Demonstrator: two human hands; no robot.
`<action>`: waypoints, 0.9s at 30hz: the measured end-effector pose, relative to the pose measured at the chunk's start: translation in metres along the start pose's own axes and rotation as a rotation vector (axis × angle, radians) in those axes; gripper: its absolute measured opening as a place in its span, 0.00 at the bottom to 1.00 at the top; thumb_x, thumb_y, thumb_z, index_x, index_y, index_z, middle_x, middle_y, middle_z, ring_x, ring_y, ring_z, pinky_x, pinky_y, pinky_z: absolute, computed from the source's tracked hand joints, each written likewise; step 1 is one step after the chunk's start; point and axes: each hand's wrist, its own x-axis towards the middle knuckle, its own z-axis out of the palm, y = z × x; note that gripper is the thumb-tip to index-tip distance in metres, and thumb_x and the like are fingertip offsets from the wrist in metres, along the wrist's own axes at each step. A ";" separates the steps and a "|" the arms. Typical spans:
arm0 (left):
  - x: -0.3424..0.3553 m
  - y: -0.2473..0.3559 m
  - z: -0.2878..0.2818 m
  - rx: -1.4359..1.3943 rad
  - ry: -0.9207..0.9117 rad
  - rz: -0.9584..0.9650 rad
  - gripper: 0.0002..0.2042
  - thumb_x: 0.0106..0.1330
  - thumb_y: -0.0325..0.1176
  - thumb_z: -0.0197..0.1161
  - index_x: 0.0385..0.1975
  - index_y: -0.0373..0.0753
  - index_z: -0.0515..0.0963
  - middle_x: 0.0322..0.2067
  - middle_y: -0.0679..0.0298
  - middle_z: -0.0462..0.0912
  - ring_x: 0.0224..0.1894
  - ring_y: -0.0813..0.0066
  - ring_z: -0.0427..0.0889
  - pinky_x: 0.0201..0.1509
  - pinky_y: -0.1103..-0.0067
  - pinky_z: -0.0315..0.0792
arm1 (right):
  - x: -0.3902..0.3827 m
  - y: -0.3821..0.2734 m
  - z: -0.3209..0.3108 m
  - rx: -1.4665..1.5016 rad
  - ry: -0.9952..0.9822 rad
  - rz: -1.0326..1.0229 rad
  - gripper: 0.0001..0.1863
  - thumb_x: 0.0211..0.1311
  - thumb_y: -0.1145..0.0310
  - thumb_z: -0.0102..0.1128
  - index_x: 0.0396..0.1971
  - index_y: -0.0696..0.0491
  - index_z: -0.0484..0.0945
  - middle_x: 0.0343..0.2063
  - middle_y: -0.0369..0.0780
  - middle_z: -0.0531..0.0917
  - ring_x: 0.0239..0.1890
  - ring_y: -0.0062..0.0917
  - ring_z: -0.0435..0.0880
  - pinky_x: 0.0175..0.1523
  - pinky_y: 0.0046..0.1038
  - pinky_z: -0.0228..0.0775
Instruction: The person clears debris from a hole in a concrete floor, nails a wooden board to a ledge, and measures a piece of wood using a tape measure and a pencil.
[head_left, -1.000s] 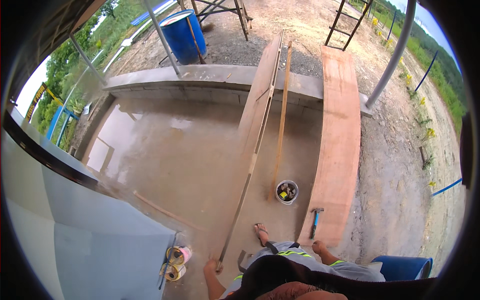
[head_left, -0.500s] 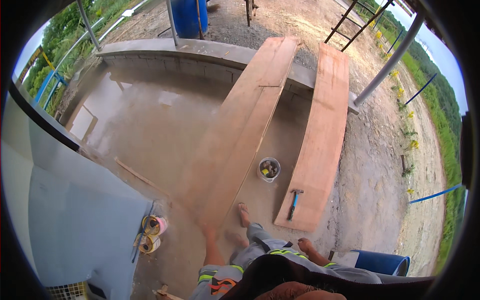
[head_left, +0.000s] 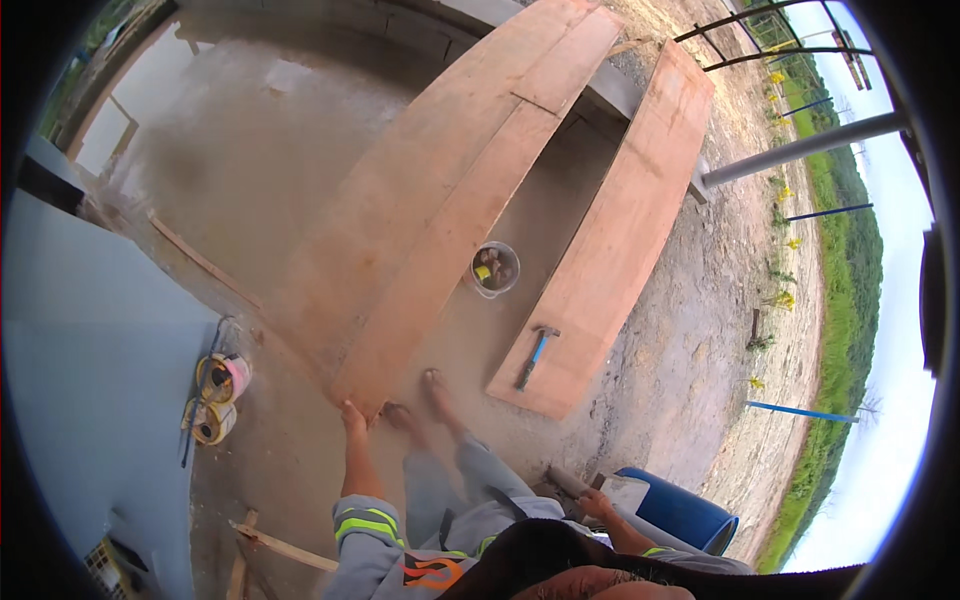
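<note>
My left hand (head_left: pixel 355 412) grips the near corner of a wide plywood board (head_left: pixel 420 240), which lies tilted across the sunken wet concrete floor (head_left: pixel 250 150) toward the low block wall. My right hand (head_left: pixel 598 503), fingers curled, hangs low on my right beside a blue plastic drum (head_left: pixel 678 510); whatever it holds I cannot make out. To the right of the wide board lies a narrower plywood board (head_left: pixel 610 250) with a blue-handled hammer (head_left: pixel 535 360) on its near end. A bucket with small items (head_left: pixel 492 268) stands between the boards, ahead of my feet (head_left: pixel 438 395).
A blue-grey surface (head_left: pixel 100 350) borders the left, with tape rolls (head_left: pixel 215 395) at its edge. A loose batten (head_left: pixel 205 262) and wooden pieces (head_left: pixel 280 550) lie near me. A grey post (head_left: pixel 800 150) and dark metal frame (head_left: pixel 765 50) stand at right, beside rough ground (head_left: pixel 700 400).
The wide board has swung from nearly on edge to lying broad face up, its near end in my left hand. My view has tipped down and shifted, so the scene appears rotated.
</note>
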 end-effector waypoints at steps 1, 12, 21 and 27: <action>0.004 -0.001 0.012 -0.046 -0.074 -0.013 0.40 0.72 0.65 0.37 0.58 0.25 0.65 0.39 0.48 0.82 0.29 0.60 0.83 0.23 0.70 0.74 | -0.002 0.007 -0.002 0.052 0.045 -0.049 0.21 0.57 0.60 0.55 0.45 0.56 0.82 0.46 0.48 0.83 0.51 0.39 0.81 0.56 0.35 0.71; 0.118 -0.078 0.077 -0.200 -0.074 -0.189 0.44 0.70 0.69 0.32 0.72 0.36 0.44 0.68 0.48 0.58 0.67 0.54 0.63 0.67 0.60 0.62 | 0.020 0.012 -0.022 0.129 -0.117 0.138 0.22 0.62 0.62 0.53 0.52 0.57 0.79 0.41 0.47 0.85 0.42 0.31 0.85 0.49 0.32 0.75; 0.210 -0.118 0.107 -0.316 0.008 -0.222 0.40 0.72 0.65 0.38 0.72 0.39 0.49 0.70 0.57 0.57 0.70 0.57 0.60 0.70 0.64 0.59 | 0.032 0.010 0.013 0.387 -0.298 0.455 0.14 0.64 0.67 0.56 0.43 0.61 0.77 0.38 0.44 0.85 0.39 0.27 0.85 0.43 0.30 0.78; 0.210 -0.105 0.098 -0.361 -0.288 -0.102 0.39 0.74 0.60 0.39 0.73 0.36 0.42 0.73 0.51 0.48 0.74 0.55 0.49 0.75 0.63 0.49 | 0.037 -0.023 0.047 0.406 -0.202 0.316 0.10 0.62 0.67 0.58 0.38 0.58 0.75 0.36 0.44 0.84 0.38 0.27 0.85 0.41 0.30 0.79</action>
